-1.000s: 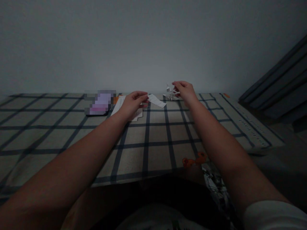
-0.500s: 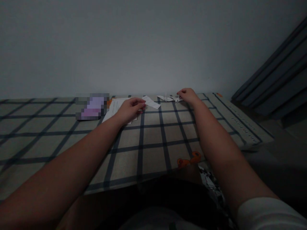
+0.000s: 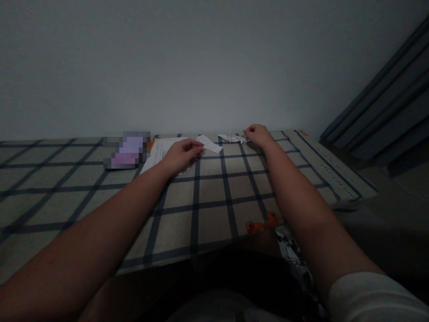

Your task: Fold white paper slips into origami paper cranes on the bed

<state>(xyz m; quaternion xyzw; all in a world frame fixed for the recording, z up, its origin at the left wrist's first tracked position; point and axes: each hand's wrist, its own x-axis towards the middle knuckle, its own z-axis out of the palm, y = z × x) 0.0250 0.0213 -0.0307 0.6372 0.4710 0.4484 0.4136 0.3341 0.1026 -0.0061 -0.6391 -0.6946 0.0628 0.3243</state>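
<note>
My left hand (image 3: 181, 155) rests on the cloth with its fingers bent together. Its fingertips meet the left end of a flat white strip of paper (image 3: 212, 145). Under and behind that hand lie several white sheets of paper (image 3: 157, 153), partly covered by it. Farther right, my right hand (image 3: 258, 136) is closed in a pinch at the edge of a small piece of folded white paper (image 3: 243, 140). Just left of it lies another pointed, folded piece of paper (image 3: 227, 137), close to or touching it. Fine folds are too dark to make out.
A checked cloth (image 3: 214, 183) covers the table, which meets a plain wall (image 3: 214, 67). Orange-handled scissors (image 3: 263, 223) lie at the near edge. A blurred purple object (image 3: 129, 152) stands on the left. A grey curtain (image 3: 389, 98) hangs at the right.
My right hand has shifted slightly left, bringing the folded paper nearer the other piece. My left hand stays almost in place. The whole view has turned a little.
</note>
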